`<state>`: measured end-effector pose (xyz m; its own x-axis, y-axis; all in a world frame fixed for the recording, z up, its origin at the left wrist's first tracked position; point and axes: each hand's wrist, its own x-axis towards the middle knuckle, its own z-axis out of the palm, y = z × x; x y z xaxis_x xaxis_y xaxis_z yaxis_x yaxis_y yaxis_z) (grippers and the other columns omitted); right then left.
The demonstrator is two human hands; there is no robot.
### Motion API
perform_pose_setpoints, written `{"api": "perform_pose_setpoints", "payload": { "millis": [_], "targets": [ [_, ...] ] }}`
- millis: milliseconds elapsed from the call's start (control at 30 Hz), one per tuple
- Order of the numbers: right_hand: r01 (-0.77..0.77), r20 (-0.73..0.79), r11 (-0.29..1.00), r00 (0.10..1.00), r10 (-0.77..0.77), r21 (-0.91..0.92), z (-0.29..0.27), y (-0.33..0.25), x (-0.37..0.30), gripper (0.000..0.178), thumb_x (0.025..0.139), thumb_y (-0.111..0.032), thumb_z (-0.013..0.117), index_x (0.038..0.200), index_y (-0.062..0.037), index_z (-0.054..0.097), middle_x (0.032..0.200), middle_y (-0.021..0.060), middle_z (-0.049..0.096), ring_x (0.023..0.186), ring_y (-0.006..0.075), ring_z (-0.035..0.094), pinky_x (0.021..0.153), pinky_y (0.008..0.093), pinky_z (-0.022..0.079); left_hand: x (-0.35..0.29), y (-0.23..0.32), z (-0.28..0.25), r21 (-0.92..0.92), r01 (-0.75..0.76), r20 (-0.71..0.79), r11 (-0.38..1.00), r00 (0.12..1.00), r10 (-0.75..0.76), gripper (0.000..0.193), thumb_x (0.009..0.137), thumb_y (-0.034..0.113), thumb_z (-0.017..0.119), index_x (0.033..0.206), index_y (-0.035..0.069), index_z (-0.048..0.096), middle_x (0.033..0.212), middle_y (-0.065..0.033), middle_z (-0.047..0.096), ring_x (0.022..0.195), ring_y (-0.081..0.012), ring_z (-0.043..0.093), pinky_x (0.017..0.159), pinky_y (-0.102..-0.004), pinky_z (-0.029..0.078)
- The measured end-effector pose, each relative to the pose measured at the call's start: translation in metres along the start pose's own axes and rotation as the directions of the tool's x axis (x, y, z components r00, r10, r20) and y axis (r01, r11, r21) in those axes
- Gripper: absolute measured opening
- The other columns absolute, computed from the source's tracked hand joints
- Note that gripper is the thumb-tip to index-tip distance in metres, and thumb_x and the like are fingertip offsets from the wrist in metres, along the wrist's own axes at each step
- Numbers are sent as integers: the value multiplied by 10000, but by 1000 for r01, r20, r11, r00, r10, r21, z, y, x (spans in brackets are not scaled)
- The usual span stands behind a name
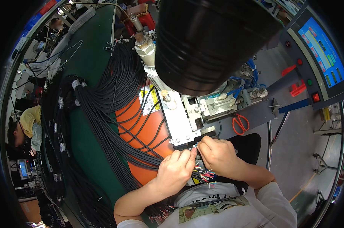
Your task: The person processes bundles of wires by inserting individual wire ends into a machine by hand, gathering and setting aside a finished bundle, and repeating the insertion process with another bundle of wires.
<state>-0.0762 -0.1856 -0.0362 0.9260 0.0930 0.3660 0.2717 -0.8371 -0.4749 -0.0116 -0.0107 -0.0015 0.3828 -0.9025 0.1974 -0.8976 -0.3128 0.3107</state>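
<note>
My left hand (pixel 175 169) and my right hand (pixel 218 155) meet at the front end of a metal crimping-type machine (pixel 175 125). Both are closed in a pinch, fingertips almost touching. A tiny pale-blue and white bit shows between them, too small to name. Just below my hands lies a bunch of black cables with stripped, coloured wire ends (pixel 205 175). Thick bundles of black cables (pixel 115 140) run from the left toward my left hand, over an orange surface (pixel 141 133). What my fingers hold is mostly hidden by the fingers themselves.
A large black cylinder (pixel 214 41) hangs over the machine. Red-handled scissors (pixel 240 124) lie to its right. A control panel with a blue screen (pixel 324 53) stands at the upper right. More cables cover the green table (pixel 92 45). A person in yellow (pixel 30 121) sits far left.
</note>
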Motion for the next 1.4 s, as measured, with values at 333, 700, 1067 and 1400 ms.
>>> {"api": "perform_pose_setpoints", "payload": {
  "millis": [333,700,1067,1400],
  "targets": [
    [-47,-91,963,993,73,265,5,11,-3,94,827,-42,650,911,-3,632,836,99,635,621,257,635,511,336,496,5,0,0,116,-45,59,992,997,39,452,724,76,593,1154,-61,607,835,-69,495,709,-192,512,578,-294,472],
    [-96,-122,948,983,139,305,9,4,1,72,808,-10,648,872,3,617,786,107,635,610,264,635,525,336,501,2,1,0,119,-48,66,992,997,40,442,737,81,588,1153,-68,604,824,-63,487,709,-190,511,571,-288,464],
    [-132,-8,968,990,137,215,-1,6,7,36,820,-38,641,828,-13,616,729,113,624,571,294,615,499,347,481,5,-2,-1,69,-38,70,997,997,33,455,722,74,592,1154,-70,599,850,-73,494,718,-201,519,584,-303,479],
    [-406,159,594,892,423,695,18,8,-7,93,917,-57,582,855,9,557,576,-20,480,488,35,409,458,230,327,-12,-15,-3,-112,46,-114,993,992,-59,352,695,-8,616,1045,-32,643,916,-103,566,727,-235,553,641,-351,510]
  ]
}}
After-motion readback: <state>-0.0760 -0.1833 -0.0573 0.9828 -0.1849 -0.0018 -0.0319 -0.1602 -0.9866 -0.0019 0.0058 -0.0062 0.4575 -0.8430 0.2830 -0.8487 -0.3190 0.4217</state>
